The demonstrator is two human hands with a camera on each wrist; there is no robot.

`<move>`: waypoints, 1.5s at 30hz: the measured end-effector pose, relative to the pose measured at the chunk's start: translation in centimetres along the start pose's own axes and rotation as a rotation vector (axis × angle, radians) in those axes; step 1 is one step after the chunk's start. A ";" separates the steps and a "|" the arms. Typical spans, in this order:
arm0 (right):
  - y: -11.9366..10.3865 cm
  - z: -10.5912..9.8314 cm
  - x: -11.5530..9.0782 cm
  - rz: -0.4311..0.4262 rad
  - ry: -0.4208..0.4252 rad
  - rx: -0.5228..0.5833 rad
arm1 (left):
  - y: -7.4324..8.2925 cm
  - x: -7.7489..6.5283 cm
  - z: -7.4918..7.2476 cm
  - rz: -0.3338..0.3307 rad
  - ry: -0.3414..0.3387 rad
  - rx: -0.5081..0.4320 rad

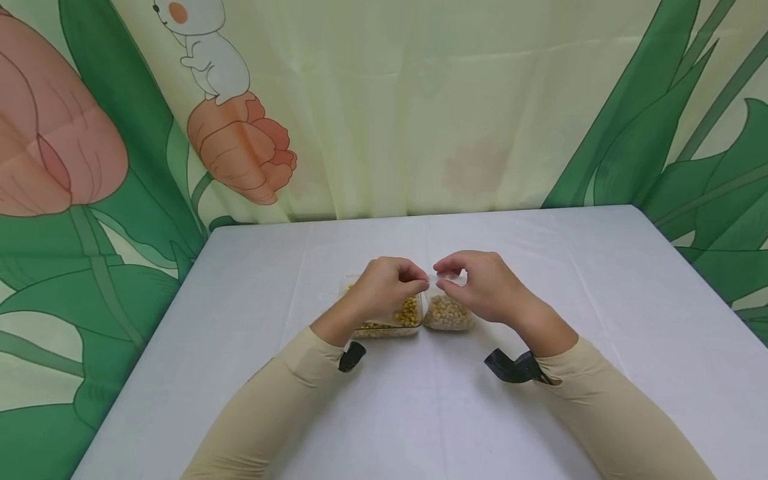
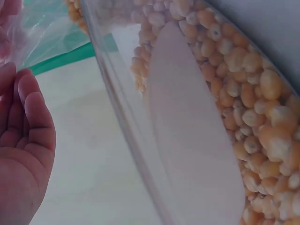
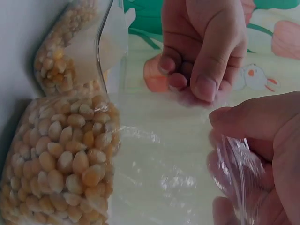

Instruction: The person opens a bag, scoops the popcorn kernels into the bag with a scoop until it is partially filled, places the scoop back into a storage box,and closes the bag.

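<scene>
A clear plastic zip bag (image 1: 447, 313) of pale corn kernels stands upright on the table, its upper part thin and unfilled. At its open-ended top, my left hand (image 1: 387, 287) pinches one corner between thumb and curled fingers. My right hand (image 1: 489, 290) grips the zip edge at the other side, thumb in front and fingers behind the film, as the right wrist view shows. To the left of the bag, under my left forearm, sits a clear rectangular container (image 1: 390, 327) of yellow corn kernels (image 2: 253, 112). A smooth pale flat piece (image 2: 187, 108) lies over the kernels inside.
The container's side wall nearly touches the bag. A white cloth (image 1: 420, 413) covers the table, and a printed curtain (image 1: 390, 133) hangs at its back edge. Black bands (image 1: 510, 367) stick out under both sleeves.
</scene>
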State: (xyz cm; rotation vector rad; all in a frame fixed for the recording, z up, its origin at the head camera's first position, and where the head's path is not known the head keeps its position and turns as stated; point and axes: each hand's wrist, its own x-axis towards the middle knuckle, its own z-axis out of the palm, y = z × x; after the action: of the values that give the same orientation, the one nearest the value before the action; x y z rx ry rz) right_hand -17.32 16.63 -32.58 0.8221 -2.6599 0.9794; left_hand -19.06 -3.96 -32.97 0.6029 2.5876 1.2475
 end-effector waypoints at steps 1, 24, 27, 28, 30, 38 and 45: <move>-0.1 0.0 0.1 0.001 -0.009 0.001 | 0.0 0.0 0.0 0.008 0.000 0.001; 0.0 -0.5 -0.5 0.102 -0.055 -0.024 | 0.2 -0.3 1.4 0.081 0.101 -0.008; 0.4 -0.8 -0.9 0.108 -0.042 -0.022 | 0.0 -0.4 1.4 0.073 0.104 -0.006; 0.6 -0.9 -1.1 0.110 -0.036 -0.020 | -0.1 -0.4 1.4 0.068 0.105 -0.006; 0.8 -1.1 -1.3 0.110 -0.027 -0.013 | -0.1 -0.4 1.4 0.063 0.105 -0.012; 1.6 -1.9 -2.2 0.169 -0.013 0.008 | 0.0 -0.5 1.7 0.032 0.122 -0.008; 2.1 -2.3 -2.8 0.180 0.009 0.011 | 0.1 -0.6 1.8 0.037 0.137 0.001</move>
State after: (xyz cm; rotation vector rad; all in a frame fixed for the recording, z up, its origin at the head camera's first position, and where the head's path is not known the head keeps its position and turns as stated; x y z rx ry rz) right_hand -16.21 20.66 -32.96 0.5859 -2.7608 1.0353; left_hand -17.82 -2.94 -34.01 0.5872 2.6995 1.3429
